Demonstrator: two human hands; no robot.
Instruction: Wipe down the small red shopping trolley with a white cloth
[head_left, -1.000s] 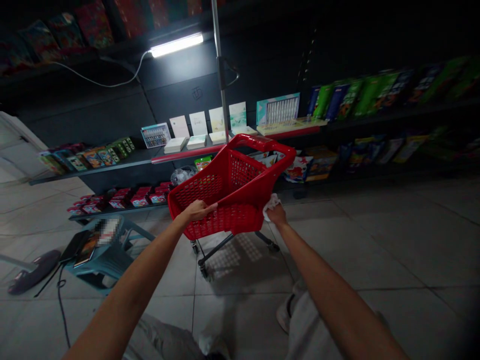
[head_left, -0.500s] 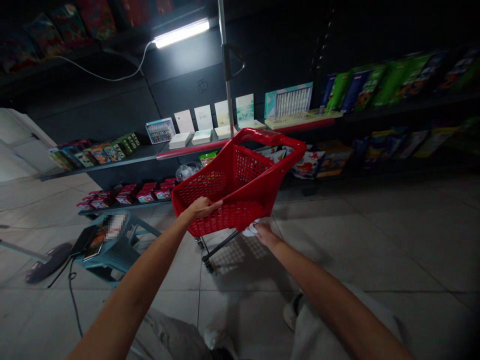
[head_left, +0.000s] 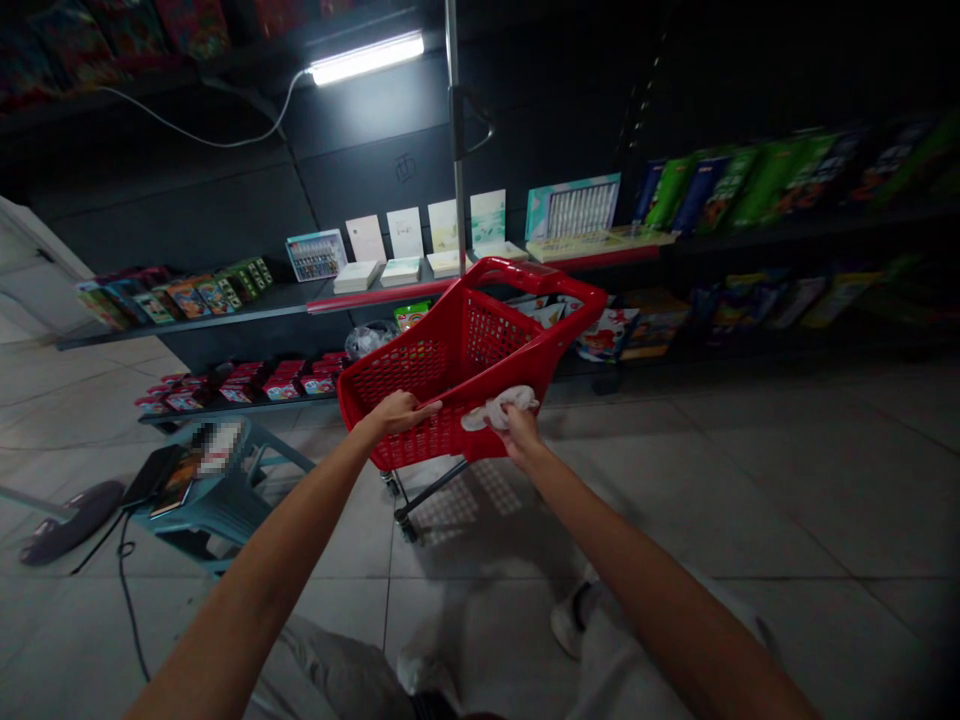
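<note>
A red plastic shopping cart (head_left: 480, 350) with perforated basket walls stands in front of me, its handle at the upper right. My left hand (head_left: 399, 412) is closed over the near rim of the basket, toward its front end. In my right hand (head_left: 519, 430) is a bunched white cloth (head_left: 504, 405), pressed against the outside of the near wall, toward the handle end. The fingertips of my right hand are partly hidden by the cloth.
Beyond the cart runs a dark shelf (head_left: 262, 305) with boxes, booklets and bags. A blue-green stool (head_left: 217, 500) bearing a phone-like device stands at the left, near a round stand base (head_left: 71, 520) and a cable. A metal pole (head_left: 455, 130) rises behind the cart.
My right hand has moved the cloth up from the basket's lower edge onto its near side wall. My left hand stays on the rim.
</note>
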